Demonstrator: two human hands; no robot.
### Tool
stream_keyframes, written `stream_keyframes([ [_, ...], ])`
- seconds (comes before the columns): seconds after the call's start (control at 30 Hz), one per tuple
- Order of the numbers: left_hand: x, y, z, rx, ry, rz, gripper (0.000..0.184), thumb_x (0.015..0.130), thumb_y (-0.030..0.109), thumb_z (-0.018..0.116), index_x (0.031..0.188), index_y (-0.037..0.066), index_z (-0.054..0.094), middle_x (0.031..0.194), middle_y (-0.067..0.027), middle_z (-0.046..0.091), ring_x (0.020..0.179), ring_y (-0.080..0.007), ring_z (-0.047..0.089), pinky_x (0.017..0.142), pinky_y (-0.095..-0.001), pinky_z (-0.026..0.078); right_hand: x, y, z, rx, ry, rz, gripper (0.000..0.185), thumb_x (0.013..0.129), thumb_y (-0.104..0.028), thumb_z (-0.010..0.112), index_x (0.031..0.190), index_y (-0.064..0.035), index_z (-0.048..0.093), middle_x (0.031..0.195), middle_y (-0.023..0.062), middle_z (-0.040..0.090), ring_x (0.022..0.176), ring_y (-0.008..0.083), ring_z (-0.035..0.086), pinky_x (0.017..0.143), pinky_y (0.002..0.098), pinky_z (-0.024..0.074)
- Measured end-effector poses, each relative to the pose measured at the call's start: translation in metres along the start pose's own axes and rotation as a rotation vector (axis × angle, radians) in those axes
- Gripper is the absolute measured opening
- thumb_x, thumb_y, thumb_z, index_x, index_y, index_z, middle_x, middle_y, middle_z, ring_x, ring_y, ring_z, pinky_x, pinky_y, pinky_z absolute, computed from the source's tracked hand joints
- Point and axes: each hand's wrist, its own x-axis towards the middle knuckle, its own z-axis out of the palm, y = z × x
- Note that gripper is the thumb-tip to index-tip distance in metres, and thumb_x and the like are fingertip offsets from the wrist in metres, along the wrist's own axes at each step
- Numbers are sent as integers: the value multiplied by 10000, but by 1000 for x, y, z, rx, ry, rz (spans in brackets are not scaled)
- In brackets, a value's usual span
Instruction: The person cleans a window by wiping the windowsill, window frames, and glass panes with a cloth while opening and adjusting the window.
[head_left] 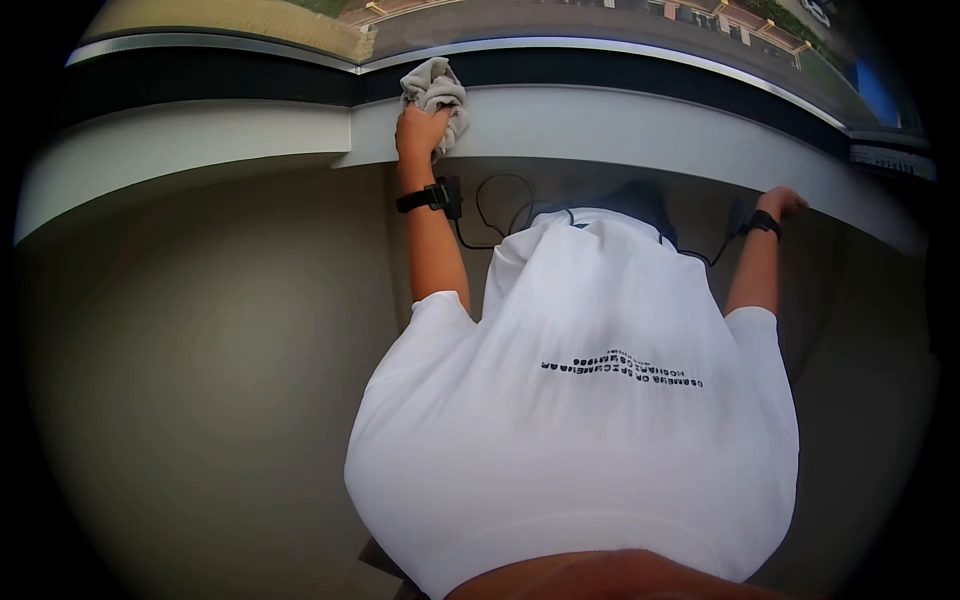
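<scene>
Cloth [436, 84], gripped by left fingers [438, 121], bunches past them over the ledge [600, 122]'s far edge; right fingers [796, 201] unclear; shirt lettering [625, 370] illegible.

The cloth [437, 84] in your left hand [421, 132] was greyish-beige, the ledge [600, 125] beside it whitish, your shirt [590, 450] white with black lettering [622, 371].

The left hand [421, 132] gripped a crumpled grey cloth [434, 82] over the white windowsill [600, 128], its top reaching the black window frame [560, 72]. The right hand [783, 203] was at the sill's lower edge. Black straps [425, 197] circled both wrists, beyond a printed white T-shirt [600, 450].
</scene>
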Motion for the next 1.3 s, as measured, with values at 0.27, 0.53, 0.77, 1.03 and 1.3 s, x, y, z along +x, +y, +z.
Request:
stream_keyframes([
  [0.27, -21, 34, 4, -238, -336, 330, 733, 765, 473, 803, 1305, 10, 626, 1248, -260, 656, 1168, -423, 633, 1024, -481, 506, -136, -19, -62, -159, 123, -274, 608, 1077, -462, 289, 1213, 69, 554, 1290, 290, 559, 1175, 416, 577, 1008, 530, 453],
  [0.53, -32, 59, -14, -425, -667, 498, 728, 874, 474, 715, 1401, -1, 554, 1352, -268, 614, 1250, -396, 607, 1040, -428, 490, -414, 13, -76, -432, -1111, -1845, 941, 731, -437, 860, 1537, -247, 411, 1500, 143, 371, 1402, 386, 370, 1127, 563, 303],
  [0.77, -6, 33, -10, -673, -904, 515, 667, 1056, 502, 508, 1455, -32, 511, 1415, -259, 579, 1306, -307, 566, 1084, -335, 434, -462, 49, -8, -289, -1318, -1774, 973, 633, -148, 887, 1492, -343, 474, 1436, 138, 454, 1237, 428, 518, 1045, 574, 431],
  [1.03, -87, 51, -296, -854, -231, 1474, 662, 1080, 521, 438, 1493, 6, 483, 1393, -210, 616, 1242, -312, 632, 1101, -380, 421, -460, 71, 0, -436, -1032, -1886, 845, 711, -162, 836, 1453, -407, 515, 1414, 112, 504, 1122, 359, 580, 884, 491, 462],
  [1.3, -83, 28, -318, -879, -114, 2190, 637, 1078, 508, 445, 1476, 13, 492, 1364, -197, 622, 1221, -303, 633, 1090, -377, 424, -412, 99, 26, -361, -935, -1808, 837, 674, -54, 835, 1402, -376, 576, 1273, 132, 585, 1099, 374, 626, 890, 471, 540],
])
